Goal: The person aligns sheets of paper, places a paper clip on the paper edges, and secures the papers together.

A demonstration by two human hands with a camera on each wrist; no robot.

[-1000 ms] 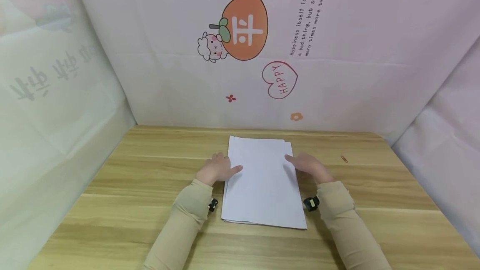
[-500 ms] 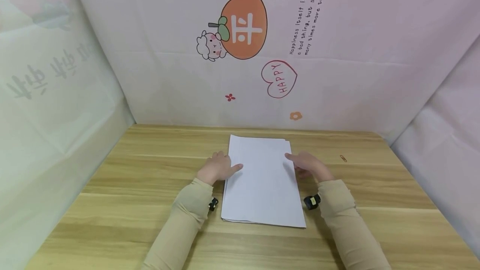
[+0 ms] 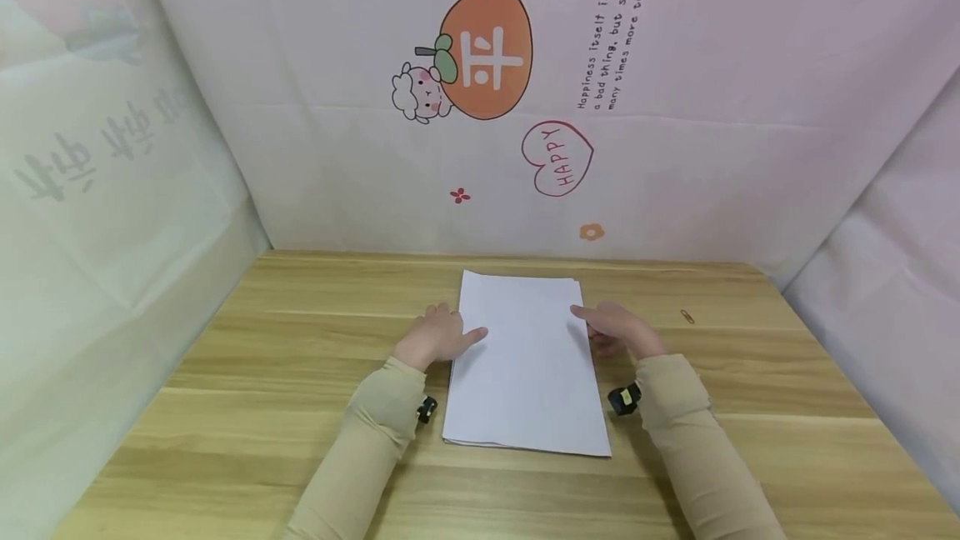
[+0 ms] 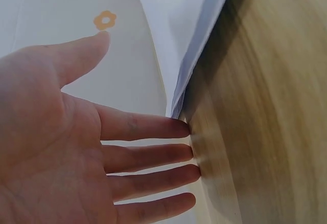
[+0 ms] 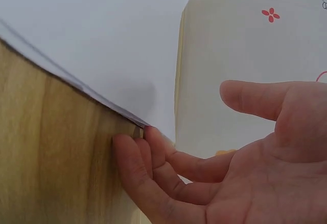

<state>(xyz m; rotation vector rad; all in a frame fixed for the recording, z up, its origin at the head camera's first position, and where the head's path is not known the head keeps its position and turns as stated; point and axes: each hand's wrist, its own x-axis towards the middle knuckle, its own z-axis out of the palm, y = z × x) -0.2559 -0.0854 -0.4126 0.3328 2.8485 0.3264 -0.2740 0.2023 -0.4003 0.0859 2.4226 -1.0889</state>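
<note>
A stack of white paper sheets (image 3: 528, 373) lies flat on the wooden table. At its left edge is my left hand (image 3: 438, 336), its thumb over the paper. In the left wrist view the left fingers (image 4: 148, 152) are straight, and the index fingertip touches the corner of the sheets (image 4: 189, 45). My right hand (image 3: 617, 327) is at the opposite edge. The right wrist view shows its fingers (image 5: 156, 180) slightly bent against the side of the stack, with the thumb (image 5: 253, 97) raised apart from the paper. Neither hand grips the sheets.
An orange-red paper clip (image 3: 687, 317) lies on the wooden table (image 3: 300, 407) to the right of the stack. Printed white cloth (image 3: 337, 173) stands behind the table, and cloth also hangs at both sides.
The sheets have shifted slightly, and their offset edges at the upper right and left line up more closely. Both hands stay at the sides of the stack with barely any movement.
</note>
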